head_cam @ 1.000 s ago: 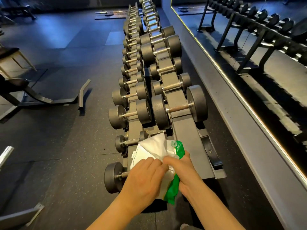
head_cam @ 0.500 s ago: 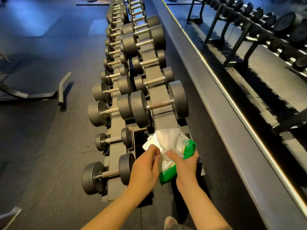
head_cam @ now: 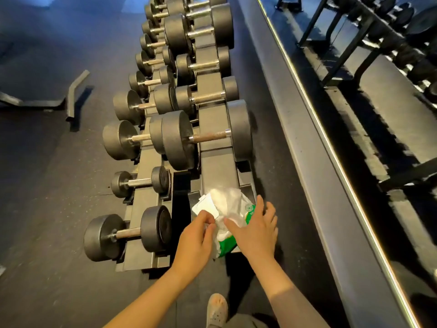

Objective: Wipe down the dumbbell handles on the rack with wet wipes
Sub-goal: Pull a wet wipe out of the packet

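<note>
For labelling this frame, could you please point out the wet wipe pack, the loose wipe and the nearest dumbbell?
wet wipe pack point(head_cam: 227, 247), head view, on its green wrapper.
wipe point(head_cam: 224, 202), head view, on the crumpled white sheet.
nearest dumbbell point(head_cam: 127, 233), head view, on the middle of its handle.

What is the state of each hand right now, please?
Left hand: closed, pinching a white wet wipe.
Right hand: open, straight fingers pressing on the green wet wipes pack.

Left grip point(head_cam: 196, 240) in a curled pinch on the wipe point(head_cam: 225, 200); right grip point(head_cam: 255, 233) flat and splayed.
</note>
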Demonstrator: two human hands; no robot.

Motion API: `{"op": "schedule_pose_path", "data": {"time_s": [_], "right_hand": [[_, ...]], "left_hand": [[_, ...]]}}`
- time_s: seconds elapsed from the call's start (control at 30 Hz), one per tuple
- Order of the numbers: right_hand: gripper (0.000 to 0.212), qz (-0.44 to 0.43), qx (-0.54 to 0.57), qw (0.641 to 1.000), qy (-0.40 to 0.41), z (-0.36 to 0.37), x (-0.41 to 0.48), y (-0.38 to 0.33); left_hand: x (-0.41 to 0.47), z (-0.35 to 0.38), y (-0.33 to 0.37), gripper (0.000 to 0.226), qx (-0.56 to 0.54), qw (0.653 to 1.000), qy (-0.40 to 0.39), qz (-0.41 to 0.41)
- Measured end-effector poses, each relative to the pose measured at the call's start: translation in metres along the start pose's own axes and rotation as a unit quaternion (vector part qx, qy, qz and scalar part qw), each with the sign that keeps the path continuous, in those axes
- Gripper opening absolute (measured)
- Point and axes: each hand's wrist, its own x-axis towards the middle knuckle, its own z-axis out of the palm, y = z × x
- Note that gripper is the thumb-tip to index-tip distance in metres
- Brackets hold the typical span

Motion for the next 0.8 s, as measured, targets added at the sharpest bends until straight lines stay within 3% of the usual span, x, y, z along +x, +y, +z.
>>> {"op": "schedule_pose_path", "data": {"time_s": [0.1,0.2,0.37,0.5,0.63,0.8], "right_hand": [[0.061,-0.226,-0.098,0.968,0.039,-0.007,0.010,0.004],[0.022,-0.323,-0.093,0.939,-0.074,-0.015,0.018,-0.001],[0.034,-0.293,-0.084,0.919,-0.251,-0.031,0.027,-0.011],[0.039,-0.301,-0.175,0.880,-0.322,-0.044,0.045,-0.019],[0.031,-0.286,-0.165,0.903,-0.273,-0.033,0.047,-0.027],[0.028,-0.328,-0.124,0.929,-0.117,-0.027,0.034,-0.018]], "left_hand": [[0.001,-0.003,0.000,0.017,0.014,1.000,-0.012,0.005],[0.003,-0.003,0.002,0.016,0.003,1.000,-0.012,-0.006],[0.002,-0.003,0.004,0.017,0.015,1.000,-0.012,-0.009],[0.002,-0.003,0.005,0.018,0.033,0.999,-0.021,0.001],[0.002,-0.001,0.005,0.017,0.036,0.999,-0.012,-0.002],[0.002,-0.006,0.004,0.008,0.040,0.999,-0.004,-0.007]]}}
